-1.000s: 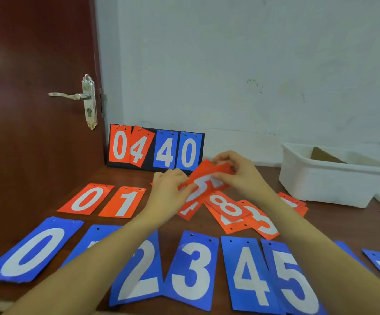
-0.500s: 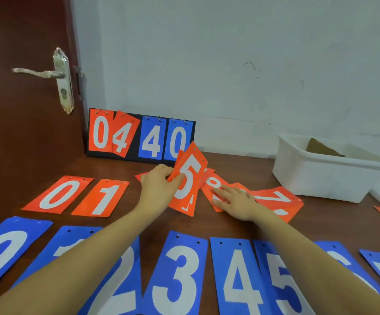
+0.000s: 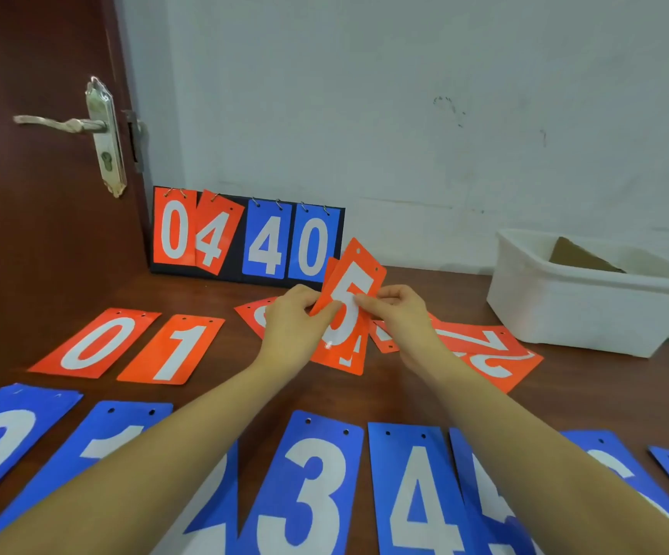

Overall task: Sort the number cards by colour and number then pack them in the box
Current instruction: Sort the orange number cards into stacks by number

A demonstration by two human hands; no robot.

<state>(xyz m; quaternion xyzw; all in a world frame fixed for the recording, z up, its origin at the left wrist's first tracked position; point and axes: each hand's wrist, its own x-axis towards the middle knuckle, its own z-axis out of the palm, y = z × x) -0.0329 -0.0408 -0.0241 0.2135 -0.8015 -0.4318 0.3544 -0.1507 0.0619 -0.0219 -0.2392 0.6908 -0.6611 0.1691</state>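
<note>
Between the two hands, a small sheaf of orange cards [image 3: 346,314] stands raised off the worktop [image 3: 212,290], the 5 facing the camera. Half a second ago the right hand [image 3: 399,314] lay flat on the loose orange pile; now it has come up to the sheaf, its fingers [image 3: 368,302] pinching the 5's right edge, while the left hand [image 3: 294,320] pinches the left edge — it looks like fanning through to find the next number.

Left of the fingers the orange 0 [image 3: 98,342] and orange 1 [image 3: 174,348] lie in a row, so the orange 2 is wanted next; one lies right of the fingers in the loose pile [image 3: 489,354]. Nearer than the fingers runs the blue row [image 3: 312,482], partly hidden by both forearms. Far right sits the white box [image 3: 589,298]; beyond the fingers stands a flip scoreboard [image 3: 244,238].
</note>
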